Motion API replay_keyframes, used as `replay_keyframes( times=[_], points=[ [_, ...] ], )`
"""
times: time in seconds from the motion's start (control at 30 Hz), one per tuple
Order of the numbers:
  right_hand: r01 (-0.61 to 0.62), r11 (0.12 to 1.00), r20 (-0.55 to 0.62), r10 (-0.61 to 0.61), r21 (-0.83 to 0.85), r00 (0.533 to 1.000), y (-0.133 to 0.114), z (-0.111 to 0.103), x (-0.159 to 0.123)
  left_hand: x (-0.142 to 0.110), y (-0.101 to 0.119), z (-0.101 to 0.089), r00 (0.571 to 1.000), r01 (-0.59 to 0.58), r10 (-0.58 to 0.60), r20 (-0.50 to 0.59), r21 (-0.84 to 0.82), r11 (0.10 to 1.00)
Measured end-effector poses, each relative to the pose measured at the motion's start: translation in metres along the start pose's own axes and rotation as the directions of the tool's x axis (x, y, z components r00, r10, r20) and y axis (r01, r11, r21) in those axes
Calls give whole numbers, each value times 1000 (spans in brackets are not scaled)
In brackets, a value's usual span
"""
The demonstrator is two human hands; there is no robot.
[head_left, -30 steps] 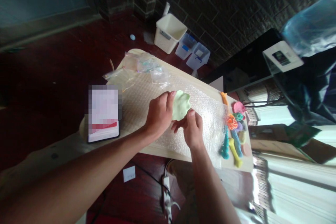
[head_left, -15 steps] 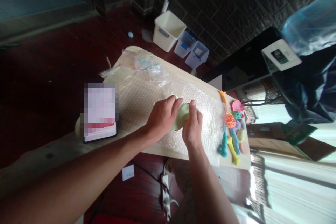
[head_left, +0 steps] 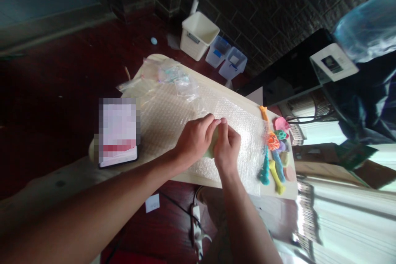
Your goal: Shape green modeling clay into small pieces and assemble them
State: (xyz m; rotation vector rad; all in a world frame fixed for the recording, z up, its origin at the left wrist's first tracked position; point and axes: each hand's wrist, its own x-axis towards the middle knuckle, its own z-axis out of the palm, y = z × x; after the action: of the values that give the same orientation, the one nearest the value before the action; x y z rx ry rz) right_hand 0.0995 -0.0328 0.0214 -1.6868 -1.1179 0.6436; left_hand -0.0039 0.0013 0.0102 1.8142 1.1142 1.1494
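My left hand and my right hand press together around a pale green piece of clay, of which only a thin sliver shows between the palms. Both hands are closed on it, fingertips touching above it. They hover over a sheet of bubble wrap spread on a light wooden table.
Colourful clay tools and shapes lie at the table's right end. Clear plastic bags sit at the far end, a phone at the left edge. A white bin and two clear boxes stand on the dark floor beyond.
The green clay was a flat scalloped disc held open between my fingers; my hands have since folded it and closed together around it, hiding most of it.
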Motion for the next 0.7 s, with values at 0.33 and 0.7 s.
replay_keyframes(
  times=[0.33, 0.7],
  points=[
    [-11, 999, -150, 18, 47, 989, -3, 3, -1, -10, -1, 10, 983, 182, -182, 4, -65, 981],
    [108, 975, -61, -122, -194, 991, -2, -2, -1, -5, -1, 6, 982, 184, -189, -28, -121, 975]
  ],
)
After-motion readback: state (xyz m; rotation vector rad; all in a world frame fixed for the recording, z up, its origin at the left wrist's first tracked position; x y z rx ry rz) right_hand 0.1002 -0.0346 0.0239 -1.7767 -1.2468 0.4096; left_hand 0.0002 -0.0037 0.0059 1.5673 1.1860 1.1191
